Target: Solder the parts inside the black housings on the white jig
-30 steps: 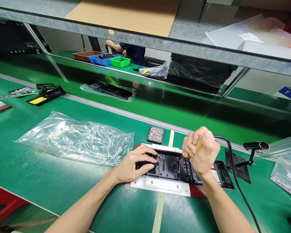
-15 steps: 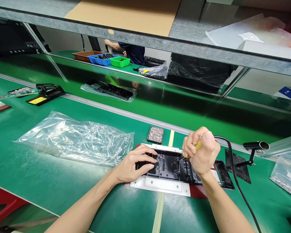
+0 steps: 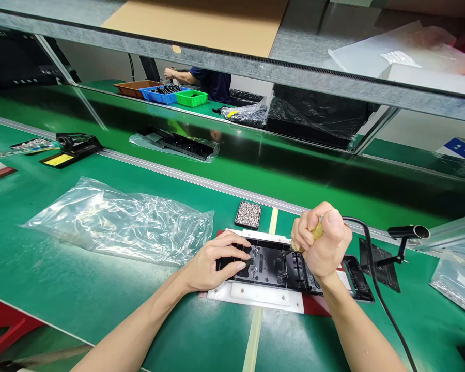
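A long black plastic housing (image 3: 269, 263) lies open side up in a white fixture (image 3: 261, 294) on the bench. My left hand (image 3: 217, 261) rests on its left end, fingers apart and the fingertips over the inner face. My right hand (image 3: 323, 240) is wrapped in a fist around the yellow handle of a corded soldering iron (image 3: 313, 235). The iron's thin tip points down and left into the housing, near its middle; its exact contact point is too small to make out. Behind the housing sits a small black tray (image 3: 248, 215) of tiny metal pieces.
A clear plastic bag (image 3: 127, 222) lies left of the housing. An iron stand (image 3: 408, 233) with a metal tube is on the right, and the black cord (image 3: 375, 289) runs beside my right forearm. A metal shelf (image 3: 232, 59) crosses above. Beyond the divider, a co-worker (image 3: 213, 82) works near coloured bins.
Both my hands, the soldering iron and the housing hold the same position. Across the divider, the co-worker's hand has shifted slightly.
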A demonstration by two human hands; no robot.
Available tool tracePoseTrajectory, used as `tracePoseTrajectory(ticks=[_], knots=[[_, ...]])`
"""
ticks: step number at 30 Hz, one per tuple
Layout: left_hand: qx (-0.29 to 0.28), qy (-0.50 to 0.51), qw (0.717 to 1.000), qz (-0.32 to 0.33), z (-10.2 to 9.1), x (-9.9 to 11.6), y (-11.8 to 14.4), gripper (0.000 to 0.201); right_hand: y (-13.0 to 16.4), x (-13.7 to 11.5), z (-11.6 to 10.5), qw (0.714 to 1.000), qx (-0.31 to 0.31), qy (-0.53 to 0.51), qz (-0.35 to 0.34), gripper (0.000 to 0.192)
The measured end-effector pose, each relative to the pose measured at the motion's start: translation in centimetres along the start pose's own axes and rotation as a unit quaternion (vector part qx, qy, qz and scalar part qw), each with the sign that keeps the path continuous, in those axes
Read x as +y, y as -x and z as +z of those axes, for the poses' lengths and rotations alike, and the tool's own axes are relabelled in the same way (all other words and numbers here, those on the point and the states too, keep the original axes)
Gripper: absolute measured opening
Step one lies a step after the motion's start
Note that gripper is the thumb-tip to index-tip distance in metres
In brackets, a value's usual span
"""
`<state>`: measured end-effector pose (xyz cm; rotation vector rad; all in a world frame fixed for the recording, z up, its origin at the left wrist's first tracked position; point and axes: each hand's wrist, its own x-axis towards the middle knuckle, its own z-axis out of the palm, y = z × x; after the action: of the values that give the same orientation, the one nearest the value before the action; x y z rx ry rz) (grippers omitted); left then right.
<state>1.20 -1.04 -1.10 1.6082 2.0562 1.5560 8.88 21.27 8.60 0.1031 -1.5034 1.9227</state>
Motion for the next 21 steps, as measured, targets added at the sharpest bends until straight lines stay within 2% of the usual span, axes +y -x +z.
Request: tracePoseTrajectory(ticks=[21], knots=[[0.000, 0.000, 1.000, 0.001, 0.01, 0.00, -0.01, 0.019, 0.03, 0.02, -0.06, 1.000, -0.002, 0.004, -0.005, 0.044]])
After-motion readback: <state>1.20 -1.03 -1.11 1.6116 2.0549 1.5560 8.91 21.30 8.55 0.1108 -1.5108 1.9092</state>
